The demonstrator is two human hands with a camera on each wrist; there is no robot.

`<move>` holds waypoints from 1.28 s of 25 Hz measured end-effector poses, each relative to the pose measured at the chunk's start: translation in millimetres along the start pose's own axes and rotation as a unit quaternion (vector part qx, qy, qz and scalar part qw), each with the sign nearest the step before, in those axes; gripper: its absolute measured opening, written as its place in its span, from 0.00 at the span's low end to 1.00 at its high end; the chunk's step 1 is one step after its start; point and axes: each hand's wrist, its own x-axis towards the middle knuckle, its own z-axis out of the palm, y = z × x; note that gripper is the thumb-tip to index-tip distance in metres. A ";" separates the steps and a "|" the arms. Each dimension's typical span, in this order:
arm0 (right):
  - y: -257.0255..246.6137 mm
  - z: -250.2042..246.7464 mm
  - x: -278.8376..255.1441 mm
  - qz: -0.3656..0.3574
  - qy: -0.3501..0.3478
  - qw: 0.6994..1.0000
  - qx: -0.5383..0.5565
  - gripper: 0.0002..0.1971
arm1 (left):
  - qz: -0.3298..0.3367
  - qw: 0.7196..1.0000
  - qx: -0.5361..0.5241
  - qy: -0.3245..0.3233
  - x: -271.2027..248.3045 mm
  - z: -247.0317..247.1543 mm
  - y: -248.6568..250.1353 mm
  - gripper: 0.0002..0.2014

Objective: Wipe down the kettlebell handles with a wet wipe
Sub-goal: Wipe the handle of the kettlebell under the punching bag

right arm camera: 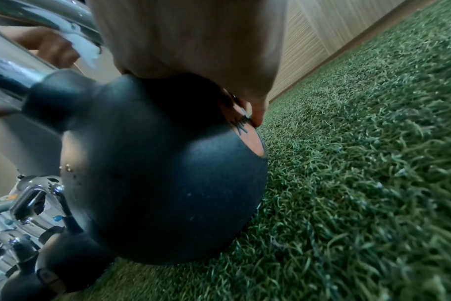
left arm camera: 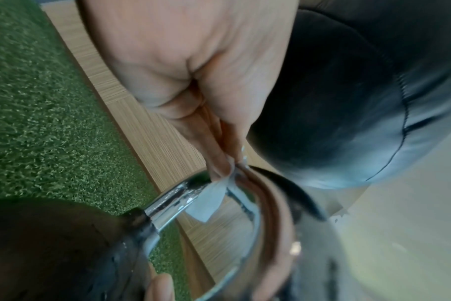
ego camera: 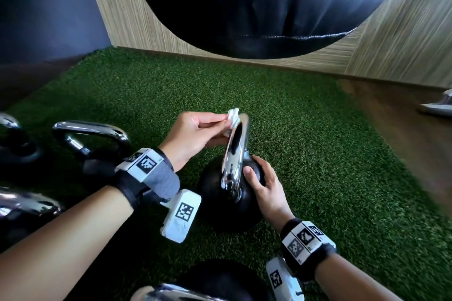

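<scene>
A black kettlebell point(ego camera: 216, 193) with a chrome handle point(ego camera: 236, 151) stands on the green turf in the middle of the head view. My left hand point(ego camera: 195, 137) pinches a white wet wipe point(ego camera: 232, 116) against the top of that handle. The wipe point(left arm camera: 209, 201) hangs over the chrome bar point(left arm camera: 173, 201) in the left wrist view. My right hand point(ego camera: 263, 186) rests curved over the right side of the black ball, and its fingers point(right arm camera: 255, 110) reach an orange label point(right arm camera: 250, 140) on the ball point(right arm camera: 154, 173).
Other kettlebells with chrome handles point(ego camera: 93, 134) stand at the left, and another point(ego camera: 212, 283) at the bottom edge. A large black punching bag point(ego camera: 256, 7) hangs ahead before wood panelling point(ego camera: 122, 7). Open turf point(ego camera: 318, 129) lies ahead and right.
</scene>
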 end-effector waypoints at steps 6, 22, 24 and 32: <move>4.0 0.5 1.0 -0.008 0.003 1.000 -0.006 0.38 | -0.019 0.999 -0.022 -0.046 -29.0 -15.7 -3.5 0.14; 7.5 -1.0 0.7 -0.011 -0.005 1.000 -0.001 0.40 | 0.022 0.981 0.159 -0.108 -76.2 -38.0 -60.8 0.11; 9.7 -1.2 1.1 -0.004 -0.007 1.000 -0.008 0.40 | 0.079 0.955 0.264 -0.105 -80.3 -34.6 -64.8 0.08; -69.6 -56.1 -3.3 -0.048 -0.083 0.967 -0.238 0.31 | 0.102 0.954 0.278 -0.053 -66.9 -46.0 -32.3 0.12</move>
